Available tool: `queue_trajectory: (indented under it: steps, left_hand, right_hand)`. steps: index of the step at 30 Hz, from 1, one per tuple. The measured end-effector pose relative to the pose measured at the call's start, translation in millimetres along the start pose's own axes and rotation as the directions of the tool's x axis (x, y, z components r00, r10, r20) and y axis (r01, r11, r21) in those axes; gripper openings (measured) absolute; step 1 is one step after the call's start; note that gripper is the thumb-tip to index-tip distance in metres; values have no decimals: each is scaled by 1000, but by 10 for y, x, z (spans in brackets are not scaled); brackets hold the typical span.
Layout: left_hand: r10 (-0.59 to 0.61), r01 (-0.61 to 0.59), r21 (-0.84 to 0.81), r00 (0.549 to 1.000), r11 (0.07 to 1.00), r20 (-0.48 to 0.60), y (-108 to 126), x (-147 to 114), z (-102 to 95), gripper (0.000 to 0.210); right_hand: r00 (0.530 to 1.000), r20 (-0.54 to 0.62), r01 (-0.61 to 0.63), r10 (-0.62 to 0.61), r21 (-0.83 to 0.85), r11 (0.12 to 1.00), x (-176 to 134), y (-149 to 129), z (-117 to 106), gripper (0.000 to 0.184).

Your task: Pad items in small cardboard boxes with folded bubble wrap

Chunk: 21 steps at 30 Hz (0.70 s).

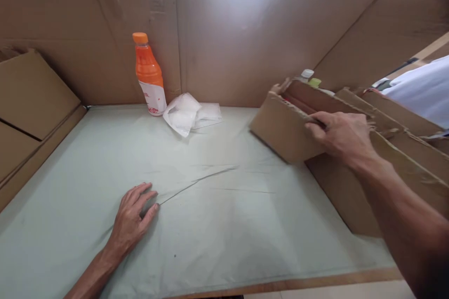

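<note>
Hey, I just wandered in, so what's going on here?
A person's right hand grips the upper edge of a small cardboard box, which sits at an angle beside other cardboard on the right. The left hand rests on the creased pale tablecloth, holding nothing visible. Toward the back stand an orange-capped bottle and, beside it, some crumpled white wrapping.

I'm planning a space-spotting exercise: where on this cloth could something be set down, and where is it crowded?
Bare, creased cloth lies between the left hand and large box, and between that hand and the left carton. Crowded: the back, with bottle and white wrap; the right, where the right hand grips the small box beside the large one.
</note>
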<state>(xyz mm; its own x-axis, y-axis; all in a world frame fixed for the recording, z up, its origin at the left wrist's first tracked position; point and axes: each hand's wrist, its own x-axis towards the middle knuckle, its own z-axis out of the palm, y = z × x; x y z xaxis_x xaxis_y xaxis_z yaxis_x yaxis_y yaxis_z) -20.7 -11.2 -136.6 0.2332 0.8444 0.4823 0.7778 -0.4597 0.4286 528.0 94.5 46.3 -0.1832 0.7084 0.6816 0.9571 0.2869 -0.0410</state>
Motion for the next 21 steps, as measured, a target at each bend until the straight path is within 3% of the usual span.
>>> queue_trajectory:
  steps: [2,4,7,10,13,17,21]
  left_hand:
    - [-79,79,-42,997,996,-7,23,-2,-18,30]
    - [-155,155,-86,988,984,-1,89,-5,-62,38]
    - [-170,173,-201,985,964,31,247,-25,-177,52]
    - [-137,139,-341,990,930,31,393,-73,-300,64]
    - [-136,144,-391,989,909,49,500,-145,-363,70]
    - [-121,144,-371,989,918,85,630,-215,-333,81]
    - [-163,173,-348,985,921,59,578,-153,-316,91]
  right_hand:
    - [991,132,28,-28,5,1000,-103,-641,-175,19]
    - [977,188,72,-97,136,988,-176,-1249,-346,16]
    - [969,216,28,-120,388,921,-301,-1844,-559,14]
    - [977,157,-200,141,466,862,-487,-1949,-579,15]
    - [862,300,-507,409,482,715,-711,-1832,-286,23]
    - [709,592,-706,384,594,386,-973,-1876,269,43]
    - [660,610,-709,439,700,92,-1019,-2184,563,48]
